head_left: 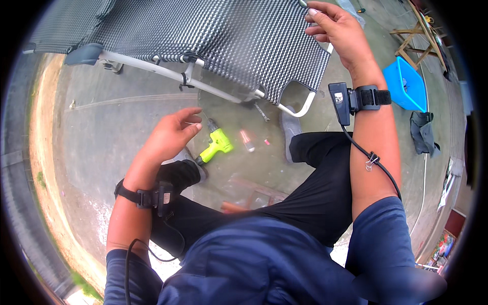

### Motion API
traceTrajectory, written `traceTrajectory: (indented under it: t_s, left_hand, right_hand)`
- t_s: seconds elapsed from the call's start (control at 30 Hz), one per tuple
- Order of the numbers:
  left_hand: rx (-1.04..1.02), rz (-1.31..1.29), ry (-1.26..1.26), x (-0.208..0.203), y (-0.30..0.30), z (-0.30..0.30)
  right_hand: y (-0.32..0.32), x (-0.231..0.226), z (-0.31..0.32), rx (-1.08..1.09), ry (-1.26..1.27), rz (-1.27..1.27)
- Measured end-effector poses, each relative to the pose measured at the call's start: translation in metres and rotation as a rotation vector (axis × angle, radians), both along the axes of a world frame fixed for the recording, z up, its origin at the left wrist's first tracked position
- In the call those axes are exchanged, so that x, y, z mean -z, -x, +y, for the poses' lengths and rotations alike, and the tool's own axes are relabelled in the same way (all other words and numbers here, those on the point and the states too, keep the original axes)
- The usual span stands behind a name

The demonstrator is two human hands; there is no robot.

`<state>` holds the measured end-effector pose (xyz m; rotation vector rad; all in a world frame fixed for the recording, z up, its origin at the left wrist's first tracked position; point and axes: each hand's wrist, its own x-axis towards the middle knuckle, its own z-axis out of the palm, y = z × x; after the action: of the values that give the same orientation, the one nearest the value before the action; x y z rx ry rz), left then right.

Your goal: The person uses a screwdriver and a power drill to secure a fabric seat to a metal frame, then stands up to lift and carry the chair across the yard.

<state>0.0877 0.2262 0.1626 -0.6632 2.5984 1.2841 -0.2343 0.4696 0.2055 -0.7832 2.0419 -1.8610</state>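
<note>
The mesh cot [264, 56] stands on bent white tubing; by its right end, the right hand [343, 38] has curled fingers, and I cannot tell whether they grip anything. The left hand [173, 131], relaxed and empty, hangs off the cot's near edge, close to the lime-green drill [217, 142]. Best to brace the cot's white tube [132, 61] with that free hand, so fine fingerwork meets no wobble.

Cot [203, 35]: checky black-and-white mesh [168, 30] on white tubing [152, 67]
Drill [217, 144]: neon yellow-green, just lying on its side on the floor [127, 122]
</note>
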Motion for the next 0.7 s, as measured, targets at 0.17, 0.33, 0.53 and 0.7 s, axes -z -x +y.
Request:
traceTrajectory:
  t_s: [0.17,0.33,0.53,0.7]
  left_hand:
    - [0.055,-0.049,-0.069,0.013,0.003,0.011]
    - [0.321,-0.027,0.235,0.014,0.020,0.021]
    - [0.459,0.027,0.398,0.024,0.025,0.019]
    - [0.462,0.009,0.390,0.026,0.020,0.021]
  right_hand:
    - [0.004,0.017,0.007,0.017,-0.099,0.073]
    - [0.001,0.015,-0.006,0.003,-0.149,0.083]
    - [-0.001,0.015,-0.019,0.013,-0.131,0.074]
    - [0.002,0.021,-0.023,-0.005,-0.120,0.067]
